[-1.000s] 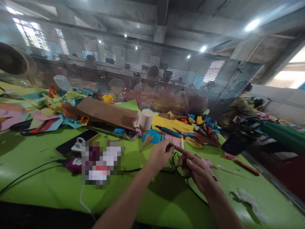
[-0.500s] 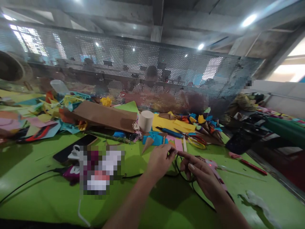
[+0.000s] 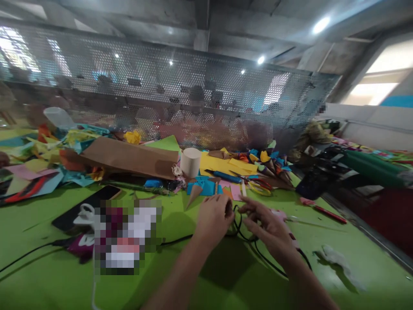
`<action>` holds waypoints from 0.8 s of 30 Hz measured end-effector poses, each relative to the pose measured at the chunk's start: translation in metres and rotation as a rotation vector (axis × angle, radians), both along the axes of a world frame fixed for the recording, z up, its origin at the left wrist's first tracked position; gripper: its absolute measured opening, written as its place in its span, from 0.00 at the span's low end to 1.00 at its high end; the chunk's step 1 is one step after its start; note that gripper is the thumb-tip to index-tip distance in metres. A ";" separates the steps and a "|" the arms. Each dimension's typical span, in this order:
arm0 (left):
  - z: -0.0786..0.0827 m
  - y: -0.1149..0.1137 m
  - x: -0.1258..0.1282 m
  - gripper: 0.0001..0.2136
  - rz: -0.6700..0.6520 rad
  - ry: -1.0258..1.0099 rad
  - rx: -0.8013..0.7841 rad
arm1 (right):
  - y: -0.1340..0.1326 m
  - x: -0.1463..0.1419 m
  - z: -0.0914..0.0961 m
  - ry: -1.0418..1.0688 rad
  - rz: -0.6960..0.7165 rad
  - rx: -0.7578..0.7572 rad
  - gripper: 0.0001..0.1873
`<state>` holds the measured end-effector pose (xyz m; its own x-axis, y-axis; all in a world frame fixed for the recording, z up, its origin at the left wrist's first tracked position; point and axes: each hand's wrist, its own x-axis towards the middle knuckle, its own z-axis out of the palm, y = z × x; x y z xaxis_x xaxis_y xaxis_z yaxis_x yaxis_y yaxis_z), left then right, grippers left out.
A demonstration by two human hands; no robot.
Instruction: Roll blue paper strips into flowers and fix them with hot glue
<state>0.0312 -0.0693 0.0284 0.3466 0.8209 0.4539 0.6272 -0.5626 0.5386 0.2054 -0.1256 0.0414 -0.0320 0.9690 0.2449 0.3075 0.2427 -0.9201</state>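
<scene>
My left hand is over the green table, its fingers curled together; whatever they hold, if anything, is hidden. To its right, my right hand has its fingers apart and holds nothing that I can see. A pink glue gun lies partly behind my right hand, with a pale glue stick running out to the right. A looped black cable passes beneath both hands. Just beyond my left hand are a brown paper cone and blue paper.
A white roll, scissors and a blue-handled tool lie beyond the hands. Left are a phone and a purple power strip. Coloured paper scraps and a perforated metal screen line the back. Right lies a red pen.
My right hand has drawn away from my left fingertips, and its fingers have spread. The camera view has turned slightly right, so the table things appear shifted left.
</scene>
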 end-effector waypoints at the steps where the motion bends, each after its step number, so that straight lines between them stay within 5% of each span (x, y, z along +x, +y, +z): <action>1: 0.000 0.000 -0.001 0.05 0.011 0.001 -0.003 | -0.001 0.005 0.005 -0.021 -0.068 0.042 0.26; 6: 0.006 -0.003 -0.009 0.06 0.063 -0.095 -0.022 | -0.013 0.059 0.026 -0.347 -0.376 0.070 0.19; 11: 0.006 -0.004 -0.010 0.08 0.096 -0.144 -0.042 | -0.028 0.095 0.008 -0.878 -0.479 -0.192 0.23; 18: -0.001 -0.002 -0.007 0.05 0.072 -0.130 -0.108 | -0.030 0.092 -0.020 -0.923 -0.471 -0.271 0.25; 24: 0.000 -0.003 -0.008 0.04 0.074 -0.113 -0.167 | -0.018 0.127 -0.020 -0.965 -0.674 -0.263 0.23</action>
<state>0.0233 -0.0725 0.0280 0.2373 0.9094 0.3416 0.5937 -0.4141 0.6899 0.3324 -0.1437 0.0212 0.4382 0.8782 0.1917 0.8888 -0.3915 -0.2384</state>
